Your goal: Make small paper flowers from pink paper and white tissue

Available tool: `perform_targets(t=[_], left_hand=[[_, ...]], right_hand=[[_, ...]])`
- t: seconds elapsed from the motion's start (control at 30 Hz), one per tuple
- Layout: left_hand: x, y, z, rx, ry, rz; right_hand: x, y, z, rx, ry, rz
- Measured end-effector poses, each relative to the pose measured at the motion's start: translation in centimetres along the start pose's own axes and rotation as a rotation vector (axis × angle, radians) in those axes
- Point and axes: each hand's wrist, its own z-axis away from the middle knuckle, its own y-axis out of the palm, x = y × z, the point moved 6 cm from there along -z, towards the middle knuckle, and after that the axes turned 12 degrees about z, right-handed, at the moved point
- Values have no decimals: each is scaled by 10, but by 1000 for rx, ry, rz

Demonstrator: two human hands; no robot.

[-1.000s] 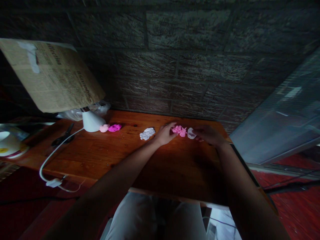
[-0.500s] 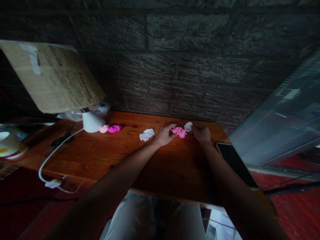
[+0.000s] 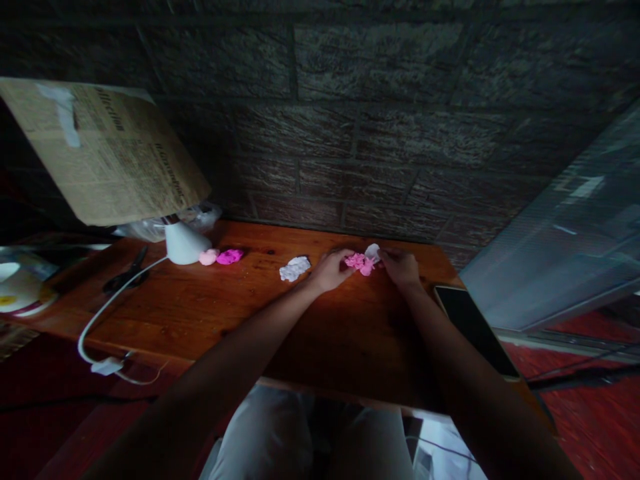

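Note:
A crumpled pink piece (image 3: pixel 361 263), like crepe paper or soft clay, is near the back of the wooden table. My left hand (image 3: pixel 332 268) grips its left side, thumb and fingers curled on it. From the right, my right hand (image 3: pixel 402 267) is closed on a small pale, roundish flat piece (image 3: pixel 372 251), which touches or overlaps the pink one. Left of my left hand lies a crumpled whitish piece (image 3: pixel 295 269). Farther left, a light pink lump (image 3: pixel 209 257) and a magenta lump (image 3: pixel 230 257) sit side by side.
A lamp with a newsprint shade (image 3: pixel 110 157) and white base (image 3: pixel 185 243) stands at the left, its white cord (image 3: pixel 97 320) hanging over the table's front edge. Black scissors (image 3: pixel 127 275) and a white cup (image 3: pixel 20 290) are beyond. A phone or tablet (image 3: pixel 475 330) lies at the right edge.
My right hand has moved slightly left with the pale piece, bringing it against the pink piece. My left hand has stayed nearly still.

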Motion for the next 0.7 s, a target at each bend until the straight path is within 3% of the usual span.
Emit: perform_targets(t=[0.7], left_hand=[[6,1,1,-11,39,-20]], right_hand=[[-4,9,-7,34,-72,-66]])
